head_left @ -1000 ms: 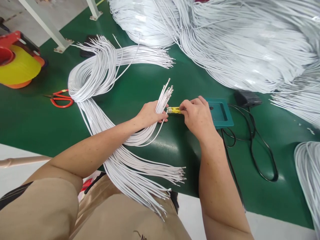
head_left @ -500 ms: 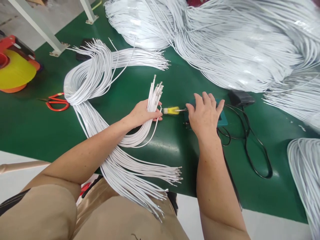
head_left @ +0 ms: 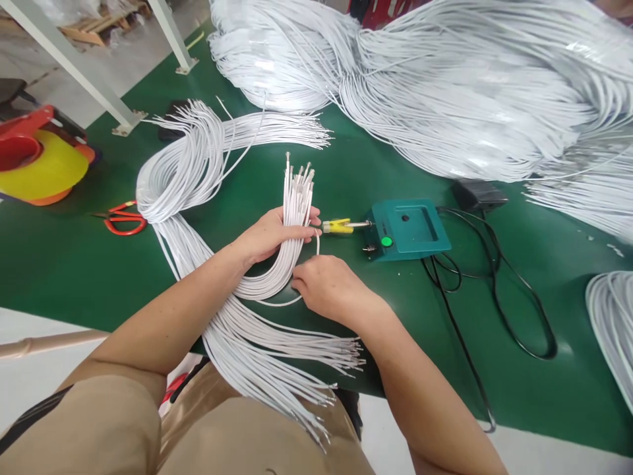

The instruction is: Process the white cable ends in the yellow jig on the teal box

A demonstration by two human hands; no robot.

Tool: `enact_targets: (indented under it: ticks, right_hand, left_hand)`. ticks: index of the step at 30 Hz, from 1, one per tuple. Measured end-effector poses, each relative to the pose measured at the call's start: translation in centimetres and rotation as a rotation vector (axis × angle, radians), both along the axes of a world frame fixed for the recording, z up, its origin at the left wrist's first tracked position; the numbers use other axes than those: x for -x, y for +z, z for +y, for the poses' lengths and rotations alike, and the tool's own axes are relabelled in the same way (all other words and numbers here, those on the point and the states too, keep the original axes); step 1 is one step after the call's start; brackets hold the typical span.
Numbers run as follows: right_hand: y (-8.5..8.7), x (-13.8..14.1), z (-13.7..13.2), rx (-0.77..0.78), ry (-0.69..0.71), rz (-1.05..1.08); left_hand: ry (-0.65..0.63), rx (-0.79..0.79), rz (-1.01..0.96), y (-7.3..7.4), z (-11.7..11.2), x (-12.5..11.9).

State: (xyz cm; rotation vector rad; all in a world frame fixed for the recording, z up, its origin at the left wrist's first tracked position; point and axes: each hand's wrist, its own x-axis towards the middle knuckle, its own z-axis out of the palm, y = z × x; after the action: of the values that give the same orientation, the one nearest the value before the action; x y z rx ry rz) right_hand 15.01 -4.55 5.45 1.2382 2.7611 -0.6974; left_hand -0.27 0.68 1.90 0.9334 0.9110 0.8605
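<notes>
My left hand (head_left: 277, 232) is closed around a bundle of white cables (head_left: 298, 204), whose ends point up and away from me. My right hand (head_left: 329, 287) pinches a single white cable (head_left: 317, 244) that bends out from this bundle. Just beyond my left fingertips is a yellow-tipped holder (head_left: 338, 226) on a metal rod, fixed to a small teal machine (head_left: 413, 227) with a green button (head_left: 386, 242). More white cables (head_left: 291, 356) fan out under my left forearm toward the table's front edge.
Large heaps of white cable (head_left: 459, 99) cover the back of the green table (head_left: 366, 158). Red-handled scissors (head_left: 125, 223) and a yellow tape roll (head_left: 47, 168) lie to the left. Black cords (head_left: 514, 284) and a black power adapter (head_left: 479, 194) are on the right.
My right hand has left the top of the teal machine and come down left to the single cable, uncovering the machine. My left hand keeps hold of the bundle.
</notes>
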Motion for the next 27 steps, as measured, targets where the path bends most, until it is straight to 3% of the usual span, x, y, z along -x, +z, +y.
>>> enact_targets:
  ticks: [3, 6, 8, 12, 17, 19, 24, 27]
  right_hand:
    - [0.2, -1.1, 0.4, 0.26, -0.095, 0.117]
    - [0.2, -2.3, 1.3, 0.634, -0.185, 0.248]
    - [0.2, -2.8, 1.9, 0.729, -0.305, 0.319]
    - [0.0, -2.7, 3.1, 0.505, -0.594, 0.576]
    - [-1.6, -2.2, 3.7, 0.572, -0.622, 0.887]
    - [-2.1, -2.2, 3.7, 0.568, -0.647, 0.963]
    - [-1.8, -1.9, 3.6, 0.452, -0.773, 1.134]
    - [-1.6, -1.4, 3.5, 0.424, -0.787, 1.215]
  left_hand:
    - [-0.073, 0.019, -0.006, 0.2, 0.1, 0.1]
    - [-0.072, 0.021, 0.011, 0.2, 0.1, 0.3]
    - [-0.068, 0.018, 0.01, 0.2, 0.1, 0.4]
    - [-0.133, 0.005, -0.028, 0.3, 0.0, 0.4]
    - [-0.235, -0.058, -0.011, 0.9, -0.3, 0.2]
    - [-0.186, -0.07, 0.01, 1.4, -0.4, 0.3]
    - [0.13, -0.159, 0.215, 2.7, -0.9, 0.8]
    - [0.111, -0.242, 0.377, 3.0, -1.2, 0.7]
